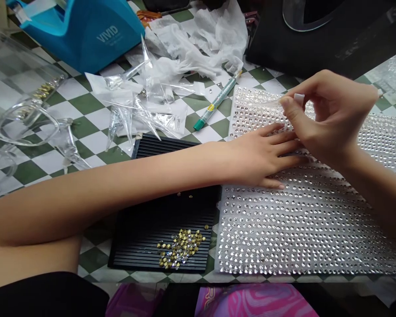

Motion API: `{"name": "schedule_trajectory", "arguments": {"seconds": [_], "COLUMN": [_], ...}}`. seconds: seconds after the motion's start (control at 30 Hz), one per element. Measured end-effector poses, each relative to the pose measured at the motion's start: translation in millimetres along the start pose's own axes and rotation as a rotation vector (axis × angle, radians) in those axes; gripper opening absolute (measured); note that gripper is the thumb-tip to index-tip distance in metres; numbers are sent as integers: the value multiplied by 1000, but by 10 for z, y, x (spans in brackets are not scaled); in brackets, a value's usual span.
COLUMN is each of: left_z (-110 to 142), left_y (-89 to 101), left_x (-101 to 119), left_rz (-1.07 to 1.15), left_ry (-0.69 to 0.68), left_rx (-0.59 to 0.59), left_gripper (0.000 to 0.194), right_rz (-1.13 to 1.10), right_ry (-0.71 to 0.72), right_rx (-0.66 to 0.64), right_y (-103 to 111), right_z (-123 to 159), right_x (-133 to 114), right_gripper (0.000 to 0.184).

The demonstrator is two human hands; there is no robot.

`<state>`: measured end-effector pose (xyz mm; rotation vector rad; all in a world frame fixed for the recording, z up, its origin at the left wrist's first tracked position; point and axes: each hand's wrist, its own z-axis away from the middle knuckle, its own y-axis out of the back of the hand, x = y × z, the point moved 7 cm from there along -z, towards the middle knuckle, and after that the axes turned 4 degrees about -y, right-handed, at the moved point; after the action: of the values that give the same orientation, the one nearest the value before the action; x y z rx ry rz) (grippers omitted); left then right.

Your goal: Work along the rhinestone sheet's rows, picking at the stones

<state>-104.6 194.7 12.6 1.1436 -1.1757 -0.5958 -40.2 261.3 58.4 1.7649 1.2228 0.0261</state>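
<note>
My left hand (260, 158) lies flat on a large sheet of clear rhinestones (303, 229), its fingers spread and holding nothing. Above it, my right hand (326, 116) pinches a thin clear strip (272, 102) between thumb and forefinger, just over the sheet's upper part. My left forearm crosses a black grooved sorting tray (165, 237) and hides its middle. A small heap of gold-backed rhinestones (180, 248) lies on the tray's near end, below my left wrist. A few loose stones sit near the forearm.
A green-and-white checkered cloth (86, 105) covers the table. Crumpled tissue (211, 39), clear plastic bags (128, 110), a teal-capped pen-like tool (218, 100), a blue VIVID tape dispenser (82, 33), clear plastic pieces (26, 123) and a black bag (317, 31) lie beyond my arm.
</note>
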Motion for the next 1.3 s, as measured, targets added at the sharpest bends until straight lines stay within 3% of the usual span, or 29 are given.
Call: {"name": "schedule_trajectory", "arguments": {"seconds": [0.13, 0.37, 0.7, 1.07, 1.3], "left_z": [-2, 22, 0, 7, -3], "left_y": [-1, 0, 1, 16, 1], "left_x": [5, 2, 0, 12, 0], "left_rz": [1, 8, 4, 1, 25], "left_ry": [4, -30, 1, -6, -3], "left_rx": [-15, 79, -1, 0, 27], "left_gripper": [69, 67, 70, 68, 71], "right_rz": [-1, 13, 11, 14, 12], "right_ry": [-6, -2, 23, 55, 4], "right_rx": [0, 4, -9, -21, -6], "right_y": [-36, -23, -49, -74, -64], "right_z": [7, -12, -82, -63, -104], "right_x": [15, -2, -62, -80, -61], "right_gripper": [15, 18, 18, 17, 18]}}
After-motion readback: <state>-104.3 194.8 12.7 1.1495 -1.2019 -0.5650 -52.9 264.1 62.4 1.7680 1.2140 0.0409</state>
